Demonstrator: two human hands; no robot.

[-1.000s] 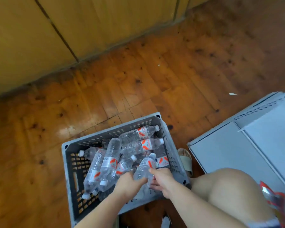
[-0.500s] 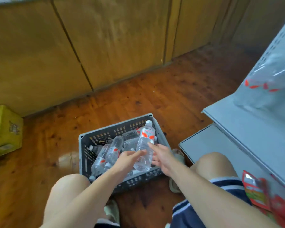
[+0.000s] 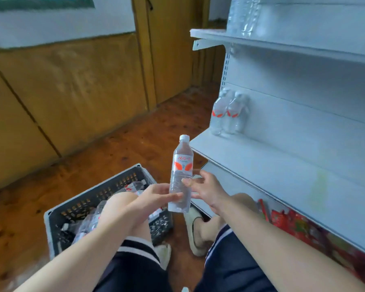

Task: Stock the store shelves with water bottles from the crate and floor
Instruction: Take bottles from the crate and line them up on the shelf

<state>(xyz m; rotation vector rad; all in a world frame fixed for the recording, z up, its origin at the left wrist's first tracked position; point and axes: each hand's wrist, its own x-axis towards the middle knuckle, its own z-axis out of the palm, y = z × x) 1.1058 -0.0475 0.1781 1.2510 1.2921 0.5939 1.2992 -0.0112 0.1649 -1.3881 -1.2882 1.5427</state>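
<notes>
A clear water bottle (image 3: 181, 173) with a white cap and a red and white label stands upright in the air between my hands. My left hand (image 3: 154, 197) holds its lower part from the left. My right hand (image 3: 204, 188) touches it from the right with thumb and fingers around its middle. Below left, the grey plastic crate (image 3: 89, 199) holds several more bottles, partly hidden behind my left knee. Two bottles (image 3: 229, 112) stand at the back left of the white middle shelf (image 3: 261, 165).
The white shelving unit fills the right side, with an upper shelf (image 3: 282, 42) and red snack packets (image 3: 293, 224) on the bottom shelf. Wooden wall panels (image 3: 72, 91) line the far side of the wooden floor. My knees and feet are under my arms.
The bottle has been lifted out of the crate and carried up and right toward the shelves. My view has risen from the crate to the shelving.
</notes>
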